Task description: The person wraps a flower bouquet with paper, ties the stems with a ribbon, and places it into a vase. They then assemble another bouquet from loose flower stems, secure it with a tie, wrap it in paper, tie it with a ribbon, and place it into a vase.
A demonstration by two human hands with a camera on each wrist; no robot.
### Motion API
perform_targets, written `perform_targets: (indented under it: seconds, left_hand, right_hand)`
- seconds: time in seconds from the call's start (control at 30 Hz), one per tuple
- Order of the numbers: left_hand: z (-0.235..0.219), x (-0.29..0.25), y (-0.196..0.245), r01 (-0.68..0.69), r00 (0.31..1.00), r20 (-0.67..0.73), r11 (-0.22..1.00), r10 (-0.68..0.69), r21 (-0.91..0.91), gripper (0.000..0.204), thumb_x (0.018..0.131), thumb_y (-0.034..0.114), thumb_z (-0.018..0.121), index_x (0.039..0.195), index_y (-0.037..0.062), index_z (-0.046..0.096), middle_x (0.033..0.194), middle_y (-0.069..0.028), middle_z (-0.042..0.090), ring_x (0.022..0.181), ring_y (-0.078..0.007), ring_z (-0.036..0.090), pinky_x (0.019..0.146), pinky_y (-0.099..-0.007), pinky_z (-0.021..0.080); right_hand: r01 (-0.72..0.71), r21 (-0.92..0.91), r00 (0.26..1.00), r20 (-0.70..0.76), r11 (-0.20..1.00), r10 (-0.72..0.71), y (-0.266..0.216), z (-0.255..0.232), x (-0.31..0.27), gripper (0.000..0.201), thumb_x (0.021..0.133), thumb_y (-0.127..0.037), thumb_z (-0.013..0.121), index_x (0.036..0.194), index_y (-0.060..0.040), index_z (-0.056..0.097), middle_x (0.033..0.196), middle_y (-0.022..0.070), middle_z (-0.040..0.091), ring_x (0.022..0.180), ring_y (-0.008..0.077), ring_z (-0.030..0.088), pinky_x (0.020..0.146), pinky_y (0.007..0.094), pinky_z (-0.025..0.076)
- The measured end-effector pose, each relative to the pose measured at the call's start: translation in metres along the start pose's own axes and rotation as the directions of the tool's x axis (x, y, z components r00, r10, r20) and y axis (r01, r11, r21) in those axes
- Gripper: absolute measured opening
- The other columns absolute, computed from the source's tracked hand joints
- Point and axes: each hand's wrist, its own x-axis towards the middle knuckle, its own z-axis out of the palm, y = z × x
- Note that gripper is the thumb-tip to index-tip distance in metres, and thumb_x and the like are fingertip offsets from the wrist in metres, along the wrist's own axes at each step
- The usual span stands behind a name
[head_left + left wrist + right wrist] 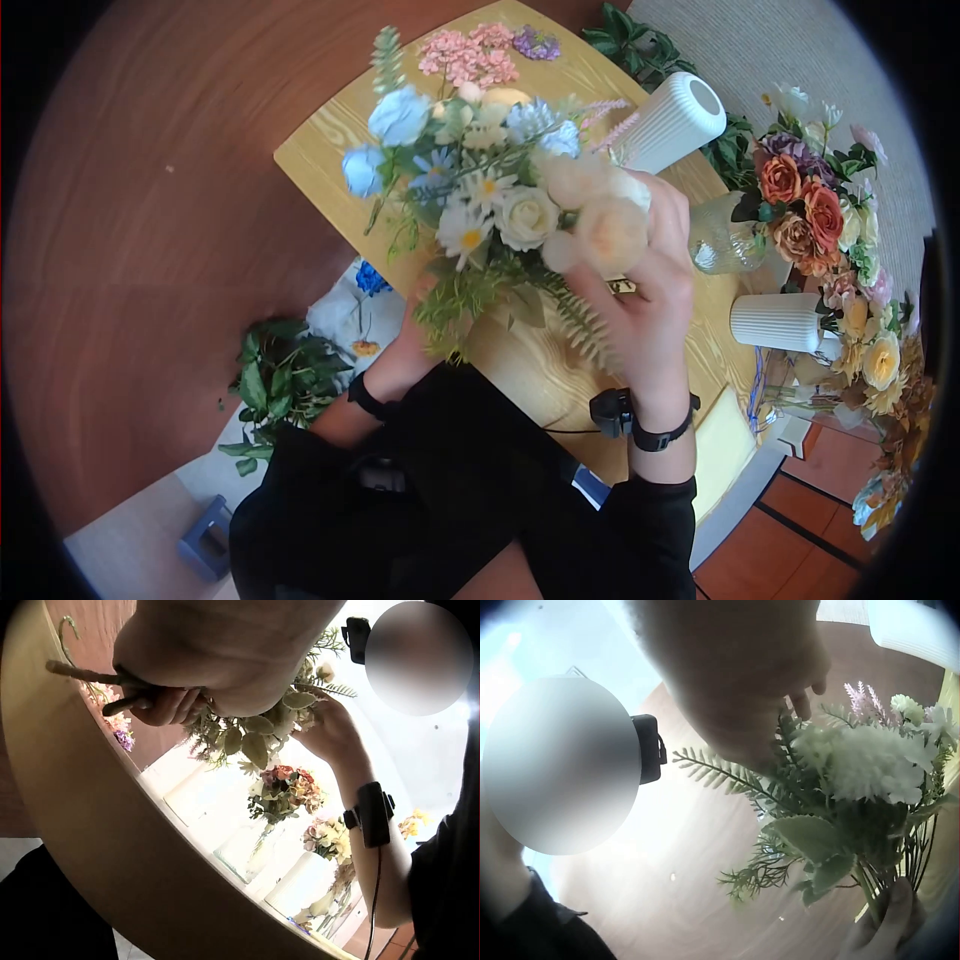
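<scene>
The gathered green stems (871, 889) of a mixed bouquet of white, pale blue and peach flowers (490, 205) are gripped in the curled left hand (891, 924), and the bouquet is held above a light wood-grained table (318, 160). The right hand (662, 285) is placed against its peach blossoms; whether anything is pinched there cannot be told, since the fingertips are partly covered. Farther out, a ribbed white vase (672, 122), a clear textured glass vase (722, 240) and a pink flower cluster (465, 55) are seen.
</scene>
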Motion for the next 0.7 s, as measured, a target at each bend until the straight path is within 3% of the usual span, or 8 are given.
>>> perform_targets:
  seconds: [0.1,0.3,0.37,0.47,0.6,0.63,0.67,0.7]
  left_hand:
    - [0.004,0.0,0.001,-0.024,0.997,-0.068,0.997,0.029,0.075,0.03,0.094,0.003,0.058,0.124,-0.0001,0.058,0.114,-0.0079,0.065,0.102,-0.0196,0.063,0.09,-0.0338,0.051]
    - [0.008,-0.008,-0.011,-0.076,0.997,-0.002,0.995,0.077,0.058,0.035,0.094,0.003,0.057,0.128,0.0009,0.054,0.119,-0.007,0.062,0.105,-0.0175,0.06,0.089,-0.0328,0.05]
    - [0.007,-0.009,-0.012,0.049,0.999,0.006,0.973,-0.049,-0.224,0.035,0.093,0.002,0.058,0.128,0.0017,0.055,0.12,-0.0073,0.062,0.105,-0.0176,0.061,0.089,-0.0325,0.05]
    - [0.006,-0.013,-0.01,0.062,0.996,0.071,0.963,-0.045,-0.262,0.035,0.095,0.005,0.057,0.131,0.003,0.053,0.122,-0.0077,0.061,0.108,-0.0171,0.059,0.093,-0.0328,0.049]
    - [0.014,-0.019,-0.02,0.133,0.986,0.127,0.974,-0.111,-0.182,0.035,0.1,0.011,0.053,0.134,0.0032,0.05,0.126,-0.0082,0.058,0.113,-0.0169,0.057,0.097,-0.0334,0.047]
    - [0.022,-0.016,-0.021,0.179,0.983,0.089,0.732,-0.161,-0.658,0.036,0.102,0.014,0.051,0.136,0.0033,0.048,0.128,-0.008,0.057,0.115,-0.017,0.055,0.099,-0.0338,0.046]
    - [0.027,-0.014,-0.022,0.146,0.972,0.083,0.282,-0.222,-0.948,0.036,0.103,0.016,0.049,0.137,0.0034,0.047,0.129,-0.0079,0.056,0.117,-0.0171,0.054,0.1,-0.0341,0.045]
    - [0.027,-0.015,-0.027,0.141,0.973,0.08,0.284,-0.214,-0.948,0.036,0.103,0.016,0.049,0.137,0.0034,0.047,0.129,-0.0079,0.056,0.117,-0.0171,0.054,0.1,-0.0341,0.045]
  right_hand:
    - [0.047,-0.008,0.998,0.05,0.999,-0.047,0.001,-0.002,-0.003,0.028,0.062,0.0,0.078,0.089,-0.0027,0.074,0.12,0.0151,0.059,0.113,0.0361,0.052,0.094,0.0432,0.044]
    - [-0.005,-0.069,0.999,0.048,0.998,0.008,-0.011,0.003,-0.003,0.025,0.061,-0.004,0.079,0.085,-0.0053,0.074,0.121,0.0103,0.06,0.113,0.0335,0.052,0.095,0.042,0.038]
    - [-0.018,-0.108,1.0,0.007,0.994,0.019,-0.013,0.005,-0.006,0.023,0.06,-0.005,0.079,0.082,-0.0052,0.074,0.122,0.0079,0.061,0.115,0.0329,0.051,0.096,0.0425,0.036]
    - [-0.04,-0.135,0.999,0.009,0.99,0.042,-0.017,0.005,-0.007,0.035,0.064,-0.002,0.082,0.097,-0.0023,0.071,0.126,0.0103,0.06,0.117,0.0352,0.05,0.098,0.0439,0.042]
    - [0.059,-0.217,0.998,0.027,0.974,-0.055,-0.012,0.003,-0.01,0.033,0.064,-0.003,0.083,0.095,-0.0028,0.071,0.129,0.0107,0.059,0.121,0.0378,0.048,0.1,0.0467,0.04]
    - [0.041,-0.195,0.998,0.049,0.98,-0.032,-0.013,0.0,-0.01,0.032,0.064,-0.002,0.082,0.093,-0.0028,0.071,0.13,0.0113,0.059,0.122,0.0384,0.047,0.101,0.0477,0.04]
    - [0.025,-0.172,0.997,0.073,0.985,-0.013,-0.013,-0.002,-0.01,0.03,0.064,-0.001,0.081,0.092,-0.0028,0.071,0.132,0.0119,0.058,0.124,0.0391,0.047,0.102,0.0488,0.039]
    - [0.031,-0.174,0.997,0.069,0.984,-0.019,-0.015,-0.007,-0.01,0.03,0.064,-0.001,0.081,0.092,-0.0028,0.071,0.132,0.0119,0.058,0.124,0.0391,0.047,0.102,0.0488,0.039]
